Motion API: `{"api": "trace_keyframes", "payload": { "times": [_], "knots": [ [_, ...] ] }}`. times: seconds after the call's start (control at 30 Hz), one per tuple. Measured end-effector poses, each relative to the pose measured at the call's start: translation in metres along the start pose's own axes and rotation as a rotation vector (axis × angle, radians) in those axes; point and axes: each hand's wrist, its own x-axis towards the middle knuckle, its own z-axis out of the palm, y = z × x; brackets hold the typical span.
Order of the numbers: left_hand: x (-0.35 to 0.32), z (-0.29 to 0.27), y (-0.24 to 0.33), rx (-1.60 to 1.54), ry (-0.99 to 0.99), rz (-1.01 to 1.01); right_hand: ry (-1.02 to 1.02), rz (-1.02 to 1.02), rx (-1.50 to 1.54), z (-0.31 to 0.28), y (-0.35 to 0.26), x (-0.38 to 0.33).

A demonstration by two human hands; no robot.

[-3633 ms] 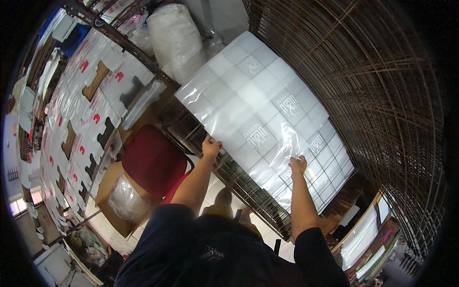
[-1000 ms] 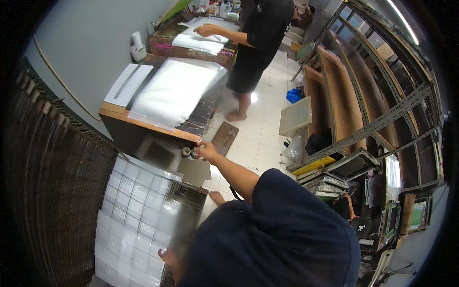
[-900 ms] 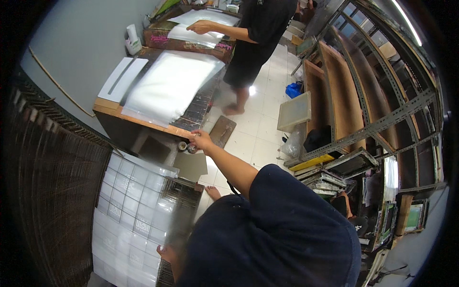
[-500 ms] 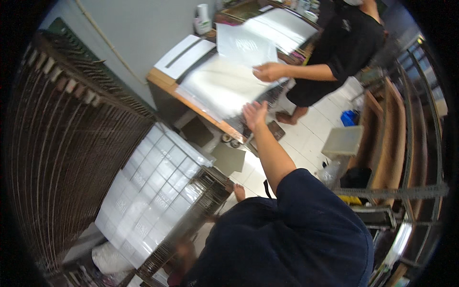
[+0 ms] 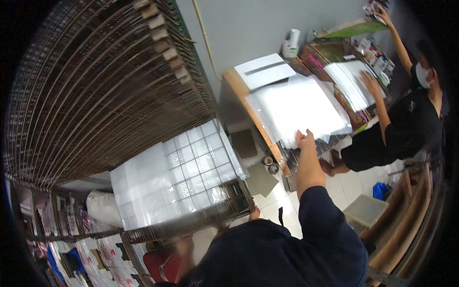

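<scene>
At the near edge of the work table, my right hand [image 5: 304, 138] has its fingers curled on the margin of a translucent plastic sheet [image 5: 299, 103]. Glare washes out much of that sheet, which lies over other sheets on the table. My left hand [image 5: 184, 248] is a blur low in the picture, beside the front edge of a wire drying rack [image 5: 189, 217]; its fingers cannot be made out. On the rack's grid lie clear plastic sheets [image 5: 158, 184] with white printed marks.
Raised rack tiers [image 5: 110, 91] lean at the left. Across the table a co-worker [image 5: 406, 129] rests one hand on a white stack [image 5: 351, 88] and lifts a green-edged frame [image 5: 356, 28]. A translucent box [image 5: 366, 210] and wooden shelving [image 5: 399, 215] stand right; a red chair [image 5: 162, 263] is below.
My right hand has gone from spread fingers to curled ones at the sheet's edge. The co-worker's hand has left that sheet, and a frame is raised. My view has swung left.
</scene>
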Motion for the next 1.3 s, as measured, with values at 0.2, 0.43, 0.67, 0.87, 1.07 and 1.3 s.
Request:
{"api": "trace_keyframes", "payload": {
  "times": [0.2, 0.43, 0.67, 0.87, 1.07, 1.3],
  "knots": [
    [-0.022, -0.01, -0.004, -0.013, 0.021, -0.073, 0.396, -0.426, -0.52, 0.025, 0.025, -0.017],
    [-0.033, -0.026, 0.011, -0.078, -0.055, -0.127, 0.408, -0.489, -0.493, 0.035, 0.032, -0.059],
    [-0.04, -0.028, 0.018, -0.062, -0.008, -0.053, 0.564, -0.678, -1.382, 0.021, 0.024, -0.077],
    [-0.053, -0.032, 0.051, -0.092, -0.077, -0.076, 0.618, -0.663, -1.045, 0.005, 0.013, -0.083],
    [-0.055, -0.024, 0.049, -0.143, -0.099, -0.122, 1.028, -0.661, -1.282, 0.014, 0.026, -0.118],
    [-0.064, -0.029, 0.065, -0.194, -0.109, -0.182, 0.688, -0.755, -0.531, -0.063, 0.011, -0.075]
  ]
}}
